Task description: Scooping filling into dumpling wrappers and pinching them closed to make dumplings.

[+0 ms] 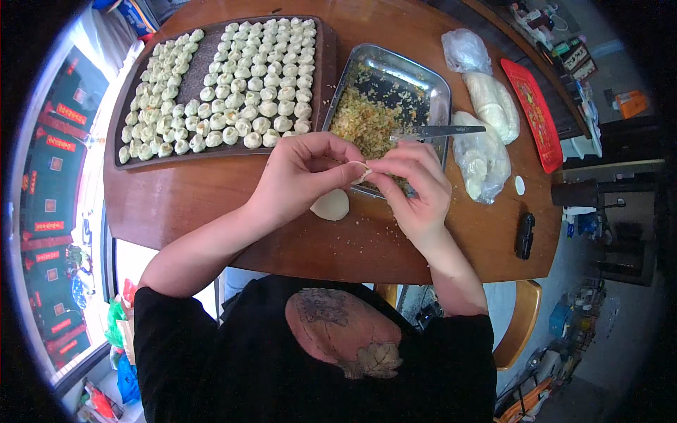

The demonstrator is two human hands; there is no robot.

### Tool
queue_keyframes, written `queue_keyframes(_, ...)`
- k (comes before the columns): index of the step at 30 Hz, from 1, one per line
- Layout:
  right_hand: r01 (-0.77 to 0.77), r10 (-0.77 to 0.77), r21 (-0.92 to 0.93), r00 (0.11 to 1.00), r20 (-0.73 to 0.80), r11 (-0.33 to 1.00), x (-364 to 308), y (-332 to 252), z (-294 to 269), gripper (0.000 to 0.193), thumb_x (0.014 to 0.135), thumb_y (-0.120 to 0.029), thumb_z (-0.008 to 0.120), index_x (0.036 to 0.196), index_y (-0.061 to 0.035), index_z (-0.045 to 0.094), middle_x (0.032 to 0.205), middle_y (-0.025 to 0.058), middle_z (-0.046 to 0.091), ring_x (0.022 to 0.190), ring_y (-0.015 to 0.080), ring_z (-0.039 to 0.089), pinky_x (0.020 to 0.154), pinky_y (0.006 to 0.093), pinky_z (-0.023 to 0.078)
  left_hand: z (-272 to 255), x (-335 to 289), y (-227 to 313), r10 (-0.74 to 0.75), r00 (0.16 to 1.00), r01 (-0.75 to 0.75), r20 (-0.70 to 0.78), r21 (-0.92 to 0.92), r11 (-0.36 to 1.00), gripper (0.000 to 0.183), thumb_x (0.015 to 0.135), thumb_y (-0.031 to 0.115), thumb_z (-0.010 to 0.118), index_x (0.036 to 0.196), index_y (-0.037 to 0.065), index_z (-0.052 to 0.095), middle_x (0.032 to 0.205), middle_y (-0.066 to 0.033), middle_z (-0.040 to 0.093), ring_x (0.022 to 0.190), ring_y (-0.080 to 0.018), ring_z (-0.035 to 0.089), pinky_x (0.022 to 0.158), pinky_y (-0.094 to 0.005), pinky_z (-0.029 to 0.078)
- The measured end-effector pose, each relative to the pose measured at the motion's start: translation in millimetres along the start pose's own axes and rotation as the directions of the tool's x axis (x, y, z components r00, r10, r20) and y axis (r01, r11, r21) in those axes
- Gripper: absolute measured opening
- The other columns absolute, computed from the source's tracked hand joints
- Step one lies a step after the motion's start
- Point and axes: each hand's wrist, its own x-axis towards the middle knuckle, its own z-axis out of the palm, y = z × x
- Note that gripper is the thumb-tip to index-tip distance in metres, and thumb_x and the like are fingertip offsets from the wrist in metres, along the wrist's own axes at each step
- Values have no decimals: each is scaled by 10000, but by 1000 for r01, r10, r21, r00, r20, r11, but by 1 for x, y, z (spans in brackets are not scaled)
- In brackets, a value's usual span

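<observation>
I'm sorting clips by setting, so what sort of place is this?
Probably a home dining area: a wooden table, a wooden chair beside it, and a dark tray holding rows of small dumplings.

You wear a black T-shirt point(240, 366) with a large, rounded dusty-pink print point(345, 324). Dark grey markings point(321, 310) cross the print's far end; a beige leaf shape point(381, 359) sits at its right. Short black sleeves point(169, 328) flank the print; your hands point(285, 176) are bare.

Wrapper's point(331, 206) crm, dumplings point(238, 85) pale grn, filling point(367, 121) yel-brn, red tray point(530, 113) yel-patterned.
</observation>
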Motion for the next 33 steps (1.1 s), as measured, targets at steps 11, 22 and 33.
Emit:
queue_keyframes(11,5,-2,-66,999,43,998,2,-5,-1,159,756,-19,735,876,-66,642,900,70,604,869,295,573,822,399,471,2,2,1,-50,998,45,-45,-107,993,155,877,29,682,1018,-10,630,958,-68,696,845,-95,649,765,-226,522)
queue_keyframes(22,21,-20,-32,1000,17,999,-2,-2,-2,199,687,-68,805,837,-75,675,872,65,609,877,285,590,869,422,484,0,1,-2,-10,1000,9,-3,-54,998,103,891,43,690,975,-13,665,927,-49,702,845,-71,658,751,-198,524)
queue_keyframes(33,12,-12,-16,1000,-3,1000,-2,-2,0,257,680,-70,824,918,-76,726,889,54,628,865,261,599,842,393,496,1,0,4,-13,1000,13,9,-28,1000,86,884,28,685,952,-17,657,897,-39,692,840,-80,664,747,-202,523)
